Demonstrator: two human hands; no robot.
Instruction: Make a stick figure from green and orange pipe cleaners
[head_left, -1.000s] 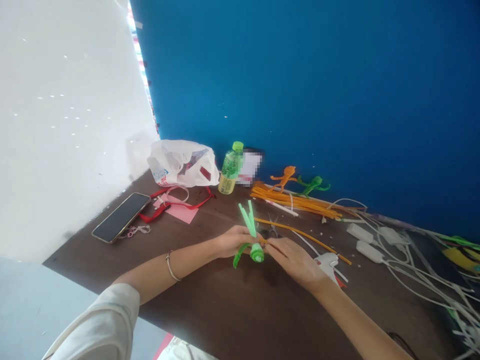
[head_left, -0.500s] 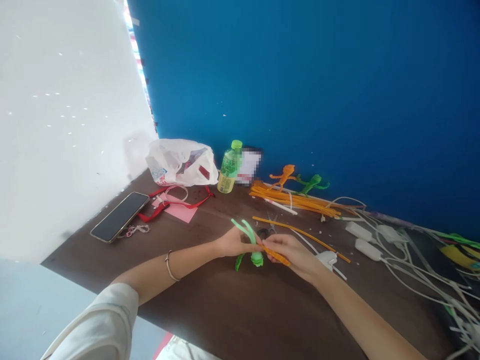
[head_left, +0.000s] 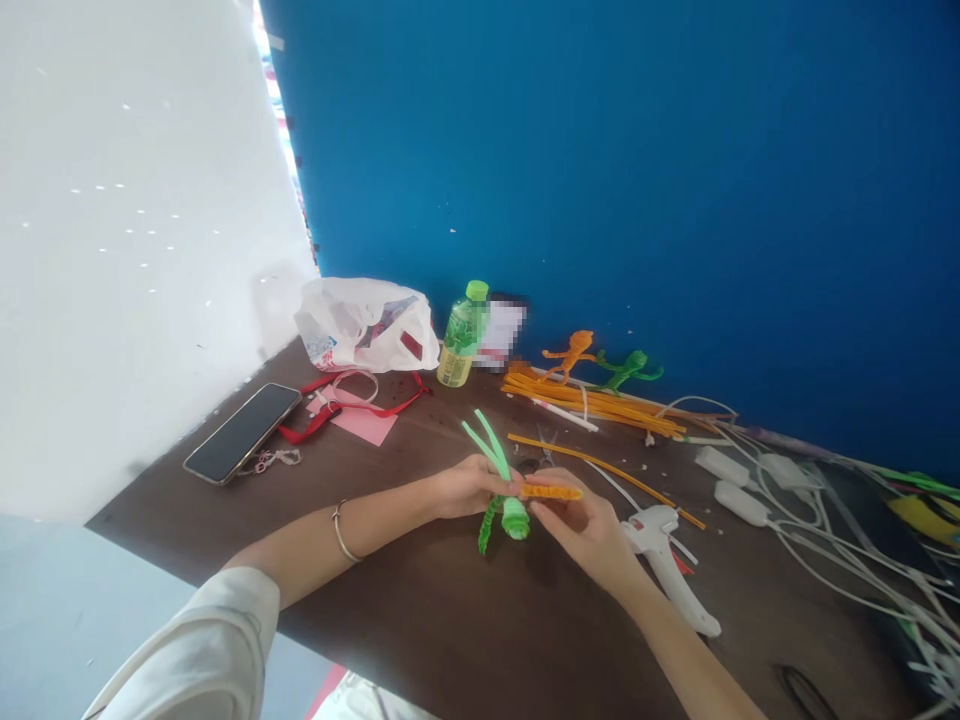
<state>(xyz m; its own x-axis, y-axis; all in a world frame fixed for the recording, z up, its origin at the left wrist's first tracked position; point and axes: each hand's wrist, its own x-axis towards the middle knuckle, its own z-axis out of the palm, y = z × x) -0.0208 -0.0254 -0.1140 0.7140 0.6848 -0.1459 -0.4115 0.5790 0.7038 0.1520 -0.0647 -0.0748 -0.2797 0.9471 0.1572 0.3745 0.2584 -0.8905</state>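
Note:
A pipe cleaner figure (head_left: 516,520) with a coiled light green end hangs low over the table. Two light green strands stick up from it, and a twisted dark green piece droops at its left. My left hand (head_left: 469,487) pinches the figure around its middle. On the other side, my right hand (head_left: 589,525) has its fingers closed about a twisted orange pipe cleaner (head_left: 553,492), which points right from the figure. The exact join between orange and green is covered by my fingertips. Scissors (head_left: 547,448) lie just behind my hands.
A white glue gun (head_left: 667,565) lies beside my right forearm. Behind are a single orange pipe cleaner (head_left: 607,468), an orange bundle (head_left: 592,402), an orange figure (head_left: 577,352) and a green figure (head_left: 628,370). Left stand a bottle (head_left: 459,340), a plastic bag (head_left: 360,325) and a phone (head_left: 244,432). Cables (head_left: 832,540) spread right.
The orange piece has swung from slanting downward to nearly level. My right hand has turned and shifted slightly lower, uncovering more of the glue gun.

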